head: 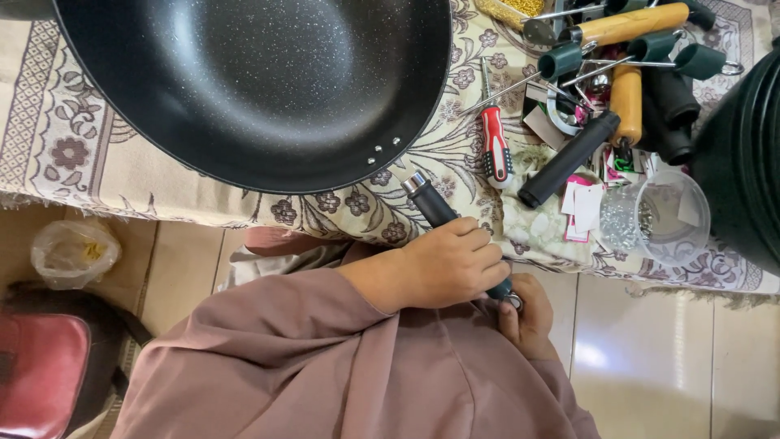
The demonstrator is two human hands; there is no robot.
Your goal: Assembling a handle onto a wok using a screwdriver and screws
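Note:
My left hand is wrapped around a black pan handle with a silver metal tip that points up toward the wok. The big black speckled wok lies on the cloth-covered table, with three small rivets near its rim just above the handle's tip. My right hand sits at the handle's lower end, fingers pinching a small shiny metal part there. Mauve sleeves cover both arms.
A red-handled screwdriver, a loose black handle, wooden and dark-green handles, paper tags and a clear plastic cup of small metal parts crowd the patterned cloth at right. A black pot is at the right edge. A plastic bag and red bag lie on the floor.

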